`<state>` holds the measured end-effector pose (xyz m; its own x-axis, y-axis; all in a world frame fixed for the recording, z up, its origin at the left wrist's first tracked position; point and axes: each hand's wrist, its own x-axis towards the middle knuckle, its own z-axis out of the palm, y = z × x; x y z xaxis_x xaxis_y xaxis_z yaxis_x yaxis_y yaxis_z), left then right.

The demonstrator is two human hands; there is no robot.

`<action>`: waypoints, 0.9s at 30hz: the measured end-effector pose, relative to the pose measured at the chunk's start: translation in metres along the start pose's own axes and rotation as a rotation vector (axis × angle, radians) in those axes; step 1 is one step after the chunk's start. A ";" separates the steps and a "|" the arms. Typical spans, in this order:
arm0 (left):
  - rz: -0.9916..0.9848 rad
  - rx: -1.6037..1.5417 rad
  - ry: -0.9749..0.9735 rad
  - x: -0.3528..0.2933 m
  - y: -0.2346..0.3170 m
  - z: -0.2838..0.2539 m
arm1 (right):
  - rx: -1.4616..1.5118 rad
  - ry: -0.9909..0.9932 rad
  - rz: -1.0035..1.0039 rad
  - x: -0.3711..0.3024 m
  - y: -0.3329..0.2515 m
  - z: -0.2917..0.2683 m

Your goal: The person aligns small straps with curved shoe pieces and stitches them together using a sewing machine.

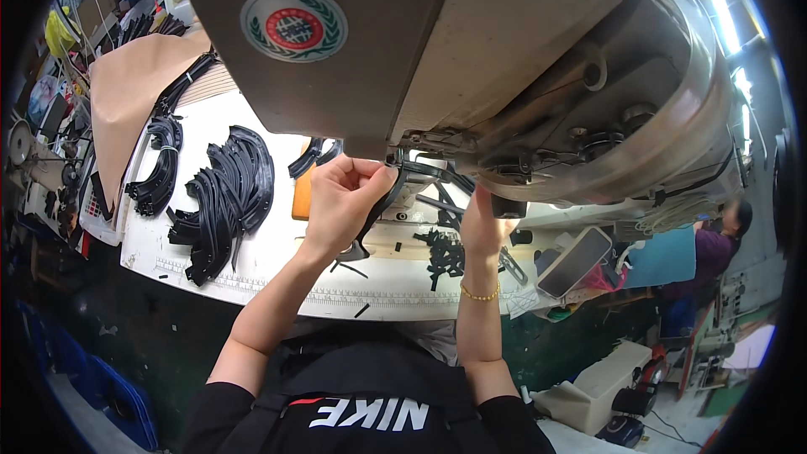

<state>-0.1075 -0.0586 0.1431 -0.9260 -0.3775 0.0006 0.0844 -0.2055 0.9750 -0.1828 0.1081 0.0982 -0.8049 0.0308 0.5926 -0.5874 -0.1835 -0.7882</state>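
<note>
A large grey-brown sewing machine point(504, 25) fills the top of the view, its head over a white worktable point(277, 265). Under its needle area, my left hand point(343, 206) pinches a black curved strip point(430, 171) between thumb and forefinger. Part of that strip hangs down beside the hand. My right hand point(485, 231), with a gold bracelet at the wrist, is raised close to the round parts under the machine. The strip's right end meets its fingertips, which the machine partly hides. The needle itself is hard to make out.
Left of my arms lies a pile of black curved strips point(227, 193), with a tied bundle point(161, 164) beyond. Small black offcuts point(442, 254) are scattered between my hands. A phone-like dark slab point(575, 262) rests at right. Another person point(714, 252) is at far right.
</note>
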 end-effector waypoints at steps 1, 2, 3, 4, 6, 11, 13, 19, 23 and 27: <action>0.112 -0.028 0.020 -0.001 -0.005 0.003 | 0.112 0.029 -0.026 0.000 -0.013 0.004; 0.108 -0.026 0.021 -0.003 -0.005 0.004 | -0.053 0.038 -0.061 -0.002 -0.026 0.003; 0.187 0.014 0.050 -0.003 -0.003 0.005 | -0.215 0.050 -0.092 -0.004 -0.039 0.004; 0.266 0.054 0.078 -0.002 -0.003 0.006 | -0.586 0.026 -0.279 -0.005 -0.042 -0.007; 0.283 0.029 0.082 0.000 -0.003 0.007 | -0.726 0.427 -0.677 0.007 -0.045 -0.045; 0.204 -0.074 0.108 0.003 -0.002 0.012 | -1.495 0.541 -0.468 0.034 -0.066 -0.115; 0.160 -0.068 0.095 0.001 -0.001 0.011 | -1.446 0.519 -0.434 0.027 -0.060 -0.127; 0.196 -0.050 0.146 0.000 -0.004 0.013 | -1.387 0.565 -0.510 0.028 -0.058 -0.119; 0.179 -0.003 0.119 0.000 0.004 0.012 | -1.145 0.457 -0.649 -0.003 -0.048 -0.064; 0.106 -0.094 0.002 0.007 -0.010 -0.007 | -0.983 -0.016 -0.397 -0.019 -0.050 0.017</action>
<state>-0.1123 -0.0651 0.1319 -0.9092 -0.4037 0.1018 0.2160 -0.2483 0.9443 -0.1367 0.0996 0.1289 -0.5436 -0.1002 0.8333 -0.6237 0.7127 -0.3211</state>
